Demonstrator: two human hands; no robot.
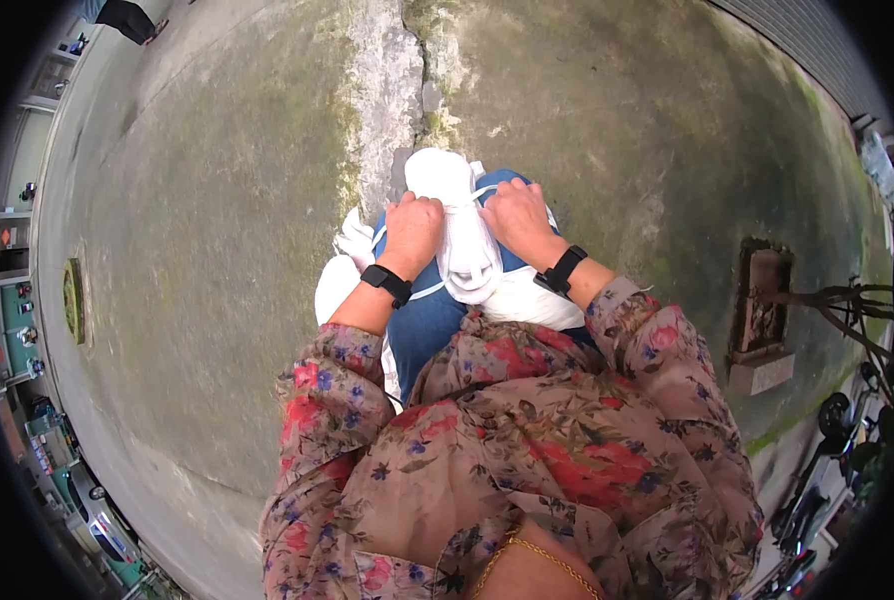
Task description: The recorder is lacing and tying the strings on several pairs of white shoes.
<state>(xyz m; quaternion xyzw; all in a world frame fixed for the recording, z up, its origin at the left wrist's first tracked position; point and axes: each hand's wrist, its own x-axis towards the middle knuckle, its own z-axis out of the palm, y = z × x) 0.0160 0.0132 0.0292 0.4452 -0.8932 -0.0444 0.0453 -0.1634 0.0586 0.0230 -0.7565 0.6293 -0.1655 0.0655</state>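
Observation:
On my lap lies a long white bundle (469, 250) of what looks like layered cloth, rounded at its far end. A thin white band (460, 207) runs across its middle. My left hand (414, 228) is closed at the bundle's left side and grips one end of the band. Opposite it, my right hand (520, 215) is closed on the band's other end, knuckles up. The fingertips of both hands are partly hidden. Blue cloth (422, 325) covers my legs beneath the bundle. More white cloth (532, 300) lies under my right wrist, and a white heap (337, 290) sits beside my left wrist.
Mossy concrete ground (217, 220) surrounds me, with a cracked pale strip (382, 90) straight ahead. To the right, a brick-edged planter (764, 310) holds a bare-branched plant (837, 297). Parked two-wheelers (812, 490) stand at the lower right. Another person (127, 18) is at the far left.

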